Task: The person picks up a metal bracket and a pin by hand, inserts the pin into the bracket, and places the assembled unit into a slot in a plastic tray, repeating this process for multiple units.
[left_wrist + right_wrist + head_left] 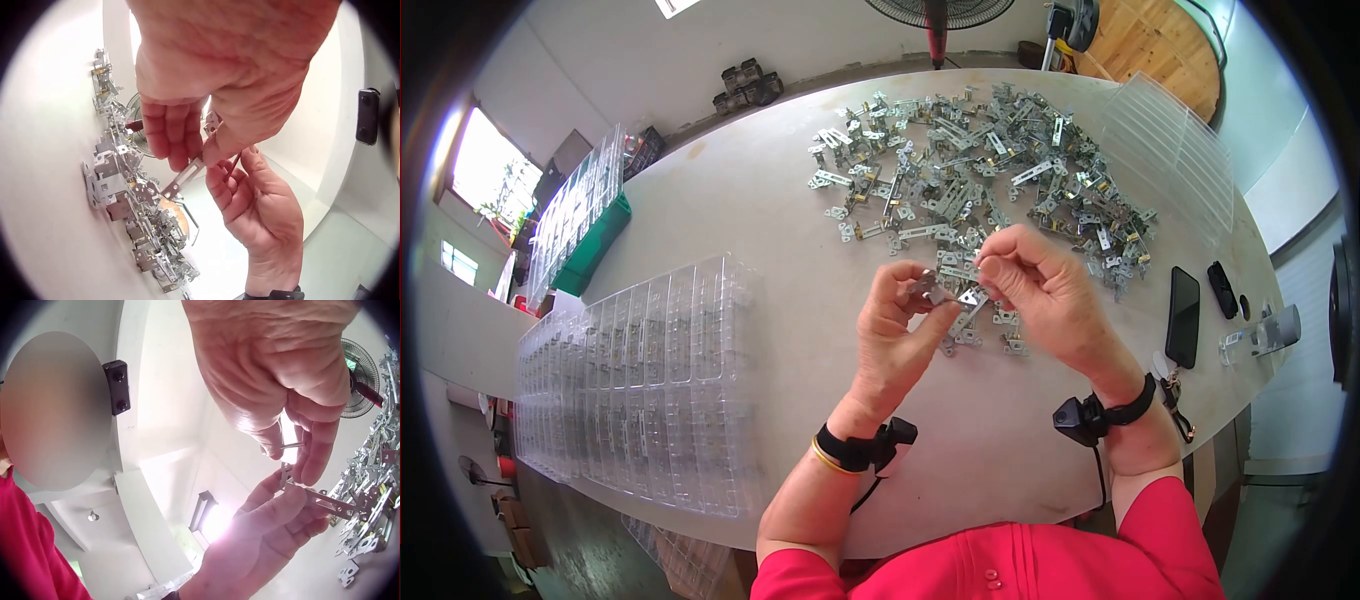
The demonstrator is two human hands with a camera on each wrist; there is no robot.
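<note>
My left hand (897,335) pinches a slotted metal bracket (331,504) between thumb and fingers, in front of the heap of metal parts (960,190). Close on its right, my right hand (1045,295) holds a small thin pin-like piece (292,445) between thumb and fingertips, above the bracket in the right wrist view. The left wrist view shows the bracket's slotted arm (186,177) extending from the left hand (231,75), with the right hand (259,212) beside it. Whether the thin piece touches the bracket I cannot tell.
Clear compartment trays (640,390) holding parts stand at the left, with a green box (590,245) behind them. An empty clear tray (1170,150) lies at the back right. A phone (1184,318), a dark case (1222,290) and a clear bottle (1262,335) are at the right edge.
</note>
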